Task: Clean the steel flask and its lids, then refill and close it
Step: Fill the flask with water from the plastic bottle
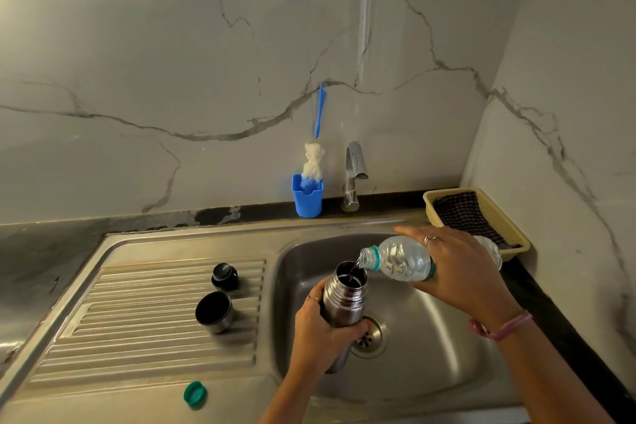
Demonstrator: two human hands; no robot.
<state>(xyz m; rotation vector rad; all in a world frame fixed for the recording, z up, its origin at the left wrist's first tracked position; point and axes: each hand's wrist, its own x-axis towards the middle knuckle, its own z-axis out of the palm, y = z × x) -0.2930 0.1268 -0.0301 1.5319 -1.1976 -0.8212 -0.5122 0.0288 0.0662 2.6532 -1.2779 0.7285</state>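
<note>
The steel sink [447, 348] fills the near scene. Over its basin the left hand [318, 334] grips the open steel flask [344, 299], while the right hand [457, 268] grips a tilted plastic bottle [399, 260] pouring water into it. On the left drainboard stand 2 lids: the cup lid [214, 311] and, farther, the black stopper [224, 275]. A green cap [195, 394] lies nearest.

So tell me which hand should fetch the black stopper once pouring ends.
Probably the left hand: the black stopper sits on the drainboard on its side. It grips the steel flask though, and the right hand holds the plastic bottle.
</note>
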